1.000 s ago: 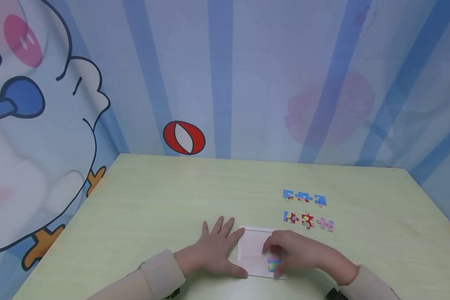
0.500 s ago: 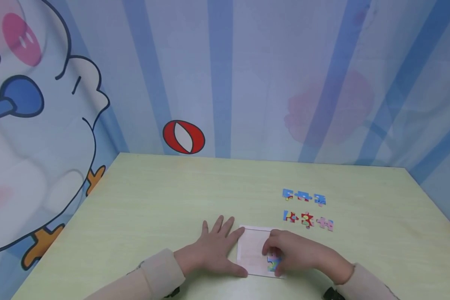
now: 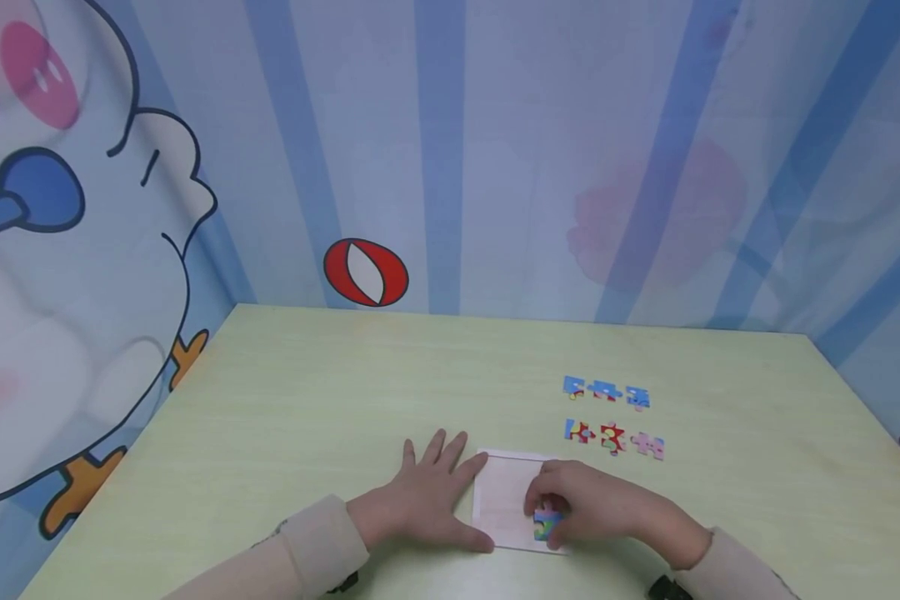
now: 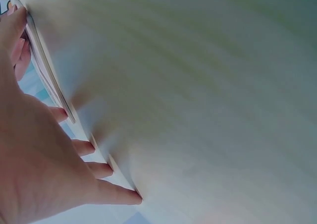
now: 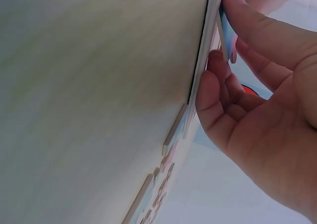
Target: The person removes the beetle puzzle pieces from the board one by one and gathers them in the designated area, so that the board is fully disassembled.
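A pale square puzzle tray lies on the table near its front edge. My left hand is spread flat on the table, with its thumb and index fingertip at the tray's left edge; in the left wrist view the tray's thin edge runs past the fingers. Over the tray's lower right corner, my right hand pinches a jigsaw piece in blue, green and pink. The right wrist view has this piece tilted on edge between thumb and fingers, close over the tray.
Beyond the right hand lie two rows of jigsaw pieces: a farther blue row and a nearer row with red and pink pieces. Other pieces lie beside the tray in the right wrist view. A printed curtain stands behind the table.
The jigsaw piece in my right hand has turned slightly over the tray's corner. My left hand has stayed in place at the tray's left edge.
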Demonstrator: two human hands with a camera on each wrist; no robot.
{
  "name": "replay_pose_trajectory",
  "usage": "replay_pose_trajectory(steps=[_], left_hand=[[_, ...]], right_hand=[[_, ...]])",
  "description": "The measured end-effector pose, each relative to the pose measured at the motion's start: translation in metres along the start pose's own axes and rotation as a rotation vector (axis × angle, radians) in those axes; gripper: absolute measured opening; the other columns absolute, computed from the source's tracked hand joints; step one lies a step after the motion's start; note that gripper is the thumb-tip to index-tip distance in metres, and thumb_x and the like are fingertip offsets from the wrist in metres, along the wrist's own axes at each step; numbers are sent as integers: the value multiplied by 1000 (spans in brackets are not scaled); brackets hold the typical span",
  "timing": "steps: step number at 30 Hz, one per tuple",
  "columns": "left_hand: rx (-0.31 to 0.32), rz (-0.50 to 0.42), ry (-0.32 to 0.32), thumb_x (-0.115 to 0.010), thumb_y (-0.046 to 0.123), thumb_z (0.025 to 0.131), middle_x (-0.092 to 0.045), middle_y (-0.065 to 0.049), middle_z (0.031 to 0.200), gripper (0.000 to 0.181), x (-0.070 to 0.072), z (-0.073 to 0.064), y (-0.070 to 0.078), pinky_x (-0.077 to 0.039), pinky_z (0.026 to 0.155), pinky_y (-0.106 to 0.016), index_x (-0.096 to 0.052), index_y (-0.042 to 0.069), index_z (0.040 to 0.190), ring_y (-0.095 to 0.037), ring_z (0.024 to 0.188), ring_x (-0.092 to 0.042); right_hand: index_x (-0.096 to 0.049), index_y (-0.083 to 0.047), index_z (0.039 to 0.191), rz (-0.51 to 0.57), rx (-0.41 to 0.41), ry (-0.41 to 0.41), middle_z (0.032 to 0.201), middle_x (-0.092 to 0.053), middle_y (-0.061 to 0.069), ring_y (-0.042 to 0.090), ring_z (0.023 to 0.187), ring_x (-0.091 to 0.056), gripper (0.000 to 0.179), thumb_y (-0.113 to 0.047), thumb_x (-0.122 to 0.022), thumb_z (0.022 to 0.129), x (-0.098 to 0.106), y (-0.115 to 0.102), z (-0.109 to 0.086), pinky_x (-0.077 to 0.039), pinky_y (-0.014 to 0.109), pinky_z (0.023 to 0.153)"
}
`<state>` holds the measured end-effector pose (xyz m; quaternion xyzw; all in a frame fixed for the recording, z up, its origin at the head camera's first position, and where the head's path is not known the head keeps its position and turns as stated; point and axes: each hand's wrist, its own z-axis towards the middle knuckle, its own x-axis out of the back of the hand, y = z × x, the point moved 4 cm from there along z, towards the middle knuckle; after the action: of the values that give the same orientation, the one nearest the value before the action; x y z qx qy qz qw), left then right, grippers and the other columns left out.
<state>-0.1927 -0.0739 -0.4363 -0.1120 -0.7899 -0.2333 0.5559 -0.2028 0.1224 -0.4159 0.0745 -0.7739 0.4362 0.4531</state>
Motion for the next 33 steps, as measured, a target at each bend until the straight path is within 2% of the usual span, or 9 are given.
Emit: replay_pose_trajectory(steps=[9, 17, 20, 28, 33], left_hand=[[-5, 0, -2, -54, 81, 73, -11, -14, 161, 104, 0, 1, 0, -8, 106, -72, -24, 22, 154, -41, 146, -7], [-6, 1, 2, -55, 80, 73, -12, -14, 161, 104, 0, 0, 0, -9, 106, -72, -24, 22, 154, -41, 146, -7], [-10, 0, 4, -55, 80, 73, -12, -14, 161, 104, 0, 0, -1, -9, 106, -72, -24, 22, 154, -41, 146, -7], [-19, 6, 11, -53, 81, 73, -11, -15, 161, 104, -3, 2, -3, -9, 105, -73, -23, 23, 154, -41, 146, -7], [-20, 6, 10, -53, 81, 73, -11, -15, 161, 105, -4, 2, -3, -9, 105, -73, -23, 22, 154, -41, 146, -7]], right_hand=[[-71, -21, 95, 86, 60, 1, 85, -61, -14, 1, 78, -52, 17, -6, -68, 87, 3, 2, -5, -47, 22, 73], [-71, -14, 100, 126, 133, 96, 92, -66, -7, 1, 80, -54, 12, -9, -64, 91, 24, 7, -23, -50, 24, 73], [-70, -11, 103, 124, 135, 130, 96, -69, -3, 1, 82, -56, 12, -10, -64, 92, 33, 13, -33, -50, 24, 71], [-68, -4, 108, 178, 60, 170, 103, -67, 7, 3, 86, -59, 17, -13, -62, 94, 54, 31, -59, -52, 25, 72], [-67, -2, 108, 165, 75, 220, 101, -66, 9, 3, 87, -60, 18, -14, -60, 95, 64, 44, -77, -52, 24, 72]])
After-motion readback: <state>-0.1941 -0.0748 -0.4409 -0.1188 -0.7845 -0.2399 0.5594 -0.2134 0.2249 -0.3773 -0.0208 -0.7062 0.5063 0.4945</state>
